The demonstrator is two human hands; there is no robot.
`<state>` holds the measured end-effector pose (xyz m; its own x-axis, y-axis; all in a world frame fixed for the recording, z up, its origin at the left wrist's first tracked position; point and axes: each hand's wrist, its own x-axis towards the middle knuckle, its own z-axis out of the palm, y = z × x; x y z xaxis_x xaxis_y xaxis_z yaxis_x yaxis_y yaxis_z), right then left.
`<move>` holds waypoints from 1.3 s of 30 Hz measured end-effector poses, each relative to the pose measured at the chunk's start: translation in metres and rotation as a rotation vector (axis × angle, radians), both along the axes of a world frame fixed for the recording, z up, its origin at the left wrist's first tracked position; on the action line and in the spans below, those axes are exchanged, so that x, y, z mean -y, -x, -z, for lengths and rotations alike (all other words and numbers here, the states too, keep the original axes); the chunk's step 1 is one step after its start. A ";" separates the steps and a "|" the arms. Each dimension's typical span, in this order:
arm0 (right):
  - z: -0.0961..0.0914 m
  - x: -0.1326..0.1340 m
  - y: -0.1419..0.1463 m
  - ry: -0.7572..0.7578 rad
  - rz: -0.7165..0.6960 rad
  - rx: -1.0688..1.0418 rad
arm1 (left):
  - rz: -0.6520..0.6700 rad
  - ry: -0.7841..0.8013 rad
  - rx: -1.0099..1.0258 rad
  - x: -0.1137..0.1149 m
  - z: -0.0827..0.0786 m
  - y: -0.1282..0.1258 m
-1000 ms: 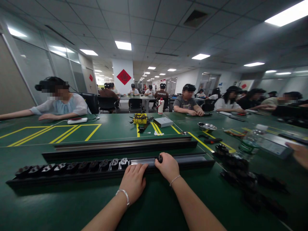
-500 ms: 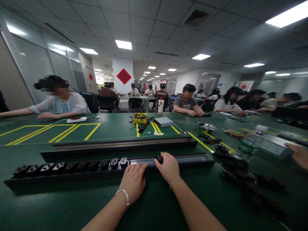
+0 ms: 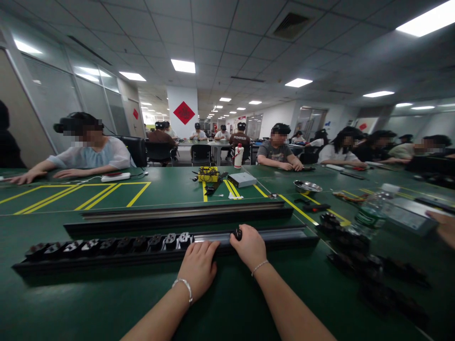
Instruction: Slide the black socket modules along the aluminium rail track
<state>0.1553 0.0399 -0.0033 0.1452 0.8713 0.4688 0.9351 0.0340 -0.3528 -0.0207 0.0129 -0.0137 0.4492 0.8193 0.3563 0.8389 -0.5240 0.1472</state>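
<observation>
A long black track rail (image 3: 284,241) with a shiny grey channel lies across the table before me. Along its left half sits a row of socket-like modules (image 3: 124,245), some black and some white-faced. My left hand (image 3: 198,267) rests over the rail's near edge just right of the row, fingers on top and thumb at the near side. In my right hand (image 3: 250,246), a small rounded black module (image 3: 238,234) is pinched at the channel, apart from the row. Most of that module is covered by my fingers.
Behind lies another dark rail (image 3: 177,219). To the right are a blurred heap of black modules (image 3: 377,270), a water bottle (image 3: 371,213), a metal bowl (image 3: 307,187) and a grey box (image 3: 410,218). A co-worker's hand (image 3: 446,227) shows at the right edge.
The view has shifted slightly, so the table things sit a little further right. Both my hands keep their grip with hardly any movement. The person at the left has a hand further into view.
</observation>
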 end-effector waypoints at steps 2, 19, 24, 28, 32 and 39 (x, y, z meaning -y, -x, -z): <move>-0.001 0.000 -0.001 0.009 0.011 -0.013 | 0.000 -0.004 0.004 0.000 0.001 0.000; -0.002 0.001 -0.005 -0.018 0.013 0.017 | 0.000 -0.005 -0.013 0.000 0.000 0.000; 0.000 0.000 -0.003 0.000 0.026 -0.014 | -0.002 -0.003 -0.014 0.000 0.000 0.000; -0.002 0.001 -0.004 0.017 0.037 -0.038 | -0.004 0.002 -0.009 0.000 0.000 0.000; -0.004 0.001 -0.006 0.048 0.043 -0.066 | -0.001 0.005 -0.007 -0.001 0.000 0.000; -0.003 0.000 -0.007 0.037 0.050 -0.046 | -0.007 0.006 -0.020 0.001 -0.001 -0.001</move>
<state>0.1619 0.0400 -0.0006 0.2099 0.8791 0.4280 0.9179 -0.0264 -0.3959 -0.0200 0.0123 -0.0125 0.4504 0.8246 0.3424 0.8452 -0.5173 0.1340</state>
